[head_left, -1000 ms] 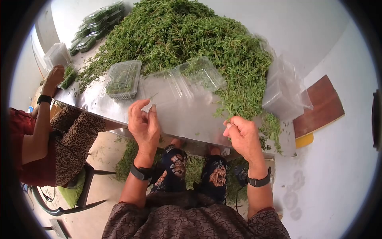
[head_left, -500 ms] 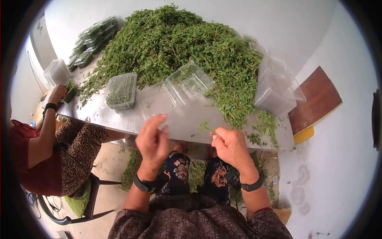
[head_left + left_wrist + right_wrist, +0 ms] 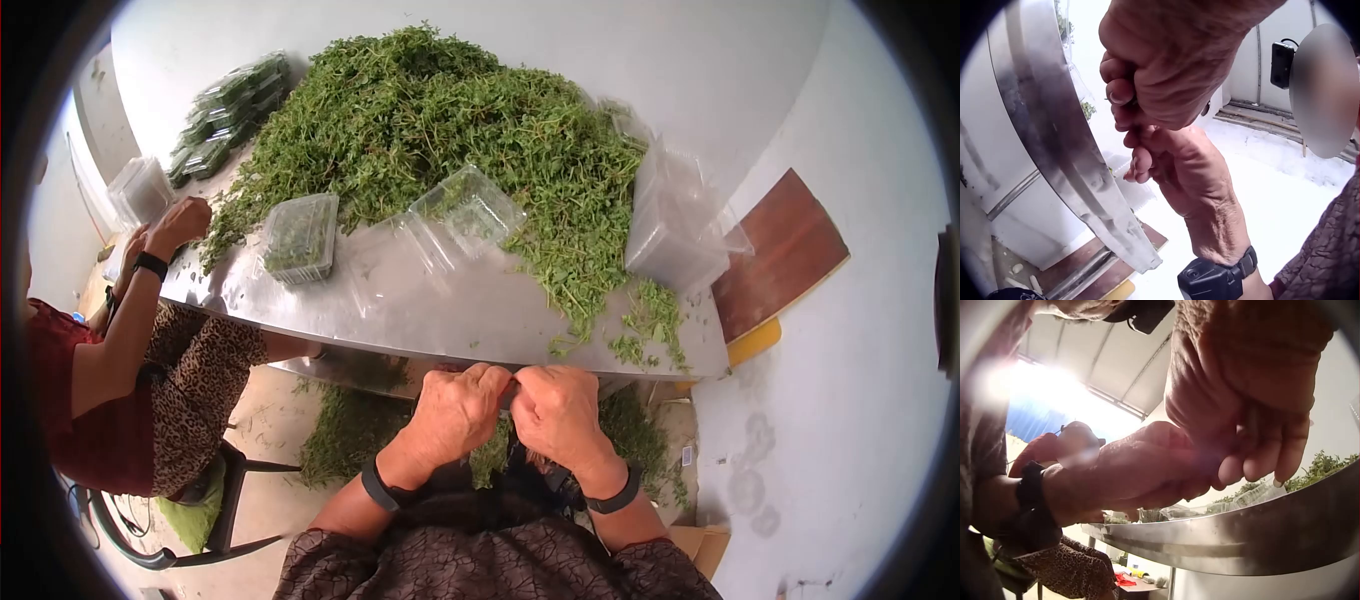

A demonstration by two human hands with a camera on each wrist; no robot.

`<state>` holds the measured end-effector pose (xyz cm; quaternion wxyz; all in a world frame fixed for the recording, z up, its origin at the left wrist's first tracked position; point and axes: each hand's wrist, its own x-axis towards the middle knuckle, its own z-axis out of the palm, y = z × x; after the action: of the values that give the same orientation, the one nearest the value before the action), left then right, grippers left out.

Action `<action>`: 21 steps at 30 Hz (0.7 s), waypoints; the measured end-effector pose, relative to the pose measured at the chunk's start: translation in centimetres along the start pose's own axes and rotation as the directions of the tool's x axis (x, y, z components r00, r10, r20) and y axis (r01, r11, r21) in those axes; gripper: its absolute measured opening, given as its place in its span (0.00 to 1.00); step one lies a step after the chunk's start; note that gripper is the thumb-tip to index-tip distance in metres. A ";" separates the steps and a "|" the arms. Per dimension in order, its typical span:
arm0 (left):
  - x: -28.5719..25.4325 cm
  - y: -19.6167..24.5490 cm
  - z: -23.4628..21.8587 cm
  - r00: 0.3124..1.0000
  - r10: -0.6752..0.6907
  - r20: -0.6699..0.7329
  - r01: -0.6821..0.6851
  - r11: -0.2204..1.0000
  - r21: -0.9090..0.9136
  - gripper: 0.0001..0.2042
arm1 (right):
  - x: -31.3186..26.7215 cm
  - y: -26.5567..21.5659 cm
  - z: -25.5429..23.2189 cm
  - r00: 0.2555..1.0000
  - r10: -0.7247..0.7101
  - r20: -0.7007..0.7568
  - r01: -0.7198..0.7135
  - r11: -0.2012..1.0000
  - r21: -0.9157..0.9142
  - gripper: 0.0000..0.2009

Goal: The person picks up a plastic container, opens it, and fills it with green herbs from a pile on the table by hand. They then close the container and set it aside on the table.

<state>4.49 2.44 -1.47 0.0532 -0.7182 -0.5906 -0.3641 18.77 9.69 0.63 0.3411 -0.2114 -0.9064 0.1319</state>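
Both hands meet at the table's front edge in the head view, fingertips touching. Curled fingers of the left hand (image 3: 455, 412) (image 3: 1172, 69) and the right hand (image 3: 560, 415) (image 3: 1247, 394) pinch at one spot; the sprig between them is almost wholly hidden. Beyond them a large heap of green sprigs (image 3: 420, 130) covers the back of the metal table (image 3: 440, 320). An open clear box (image 3: 475, 210) lies at the heap's front edge with its lid toward the left. Left of it stands a closed clear box (image 3: 300, 240) with greens inside.
Nested clear boxes (image 3: 680, 220) stand at the right, by a reddish-brown board (image 3: 785, 255). Filled boxes (image 3: 225, 115) are stacked at the back left, near more clear boxes (image 3: 140, 190). A seated person's hand (image 3: 178, 222) is over the table's left end.
The left hand, apart and raised before, has come right and down against the right hand. The right hand has moved slightly down and left; the sprig that showed at its fingertips is now hidden.
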 end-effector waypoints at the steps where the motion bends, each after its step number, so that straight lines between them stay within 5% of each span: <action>1: 0.2 0.2 0.1 1.000 0.001 -0.008 -0.001 1.000 0.001 0.07 | -0.3 0.0 0.0 0.998 0.046 -0.035 -0.045 0.998 0.036 0.02; 5: 1.0 0.9 -0.3 0.994 -0.061 -0.086 0.036 0.964 -0.264 0.04 | -0.4 -0.1 -0.2 0.967 0.170 -0.191 -0.128 0.969 0.213 0.02; 7: 1.3 1.3 -0.6 0.993 -0.066 -0.099 0.025 0.928 -0.371 0.03 | 0.0 -0.2 -1.7 0.834 0.550 -0.050 -0.445 0.723 0.528 0.05; 9: 1.4 1.8 -0.5 0.962 -0.271 -0.026 0.179 0.704 -0.687 0.02 | 0.2 0.0 -2.0 0.844 0.533 -0.059 -0.397 0.696 0.598 0.07; 11: 1.8 1.1 0.3 0.963 -0.238 -0.124 0.090 0.723 -0.685 0.04 | 0.1 -0.7 -2.5 0.826 0.555 0.100 -0.451 0.544 0.708 0.07; 13: 1.8 1.1 0.8 0.954 -0.202 -0.221 0.001 0.740 -0.672 0.06 | -0.7 -0.2 -2.0 0.841 0.517 0.158 -0.453 0.515 0.727 0.08; 15: 1.4 1.6 1.2 0.944 -0.324 -0.065 0.118 0.513 -0.850 0.07 | -1.2 0.1 -1.6 0.883 0.449 0.134 -0.357 0.460 0.813 0.07; 16: 1.3 1.8 1.2 0.941 -0.331 -0.069 0.119 0.515 -0.849 0.07 | -1.1 -0.1 -1.5 0.885 0.444 0.140 -0.359 0.458 0.813 0.07; 18: 1.2 2.2 1.0 0.912 -0.392 0.119 0.234 0.260 -0.937 0.08 | -0.9 -0.9 -1.5 0.883 0.432 0.182 -0.389 0.455 0.801 0.07; 21: 0.9 2.0 1.7 0.947 -0.312 0.071 0.166 0.291 -0.942 0.09 | -1.4 -0.4 -0.4 0.915 0.358 0.187 -0.358 0.506 0.785 0.07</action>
<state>7.06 3.46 -1.54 -0.3884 -0.4948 -0.3671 -0.6853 19.93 8.73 0.29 0.3644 -0.2163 -0.6831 0.5948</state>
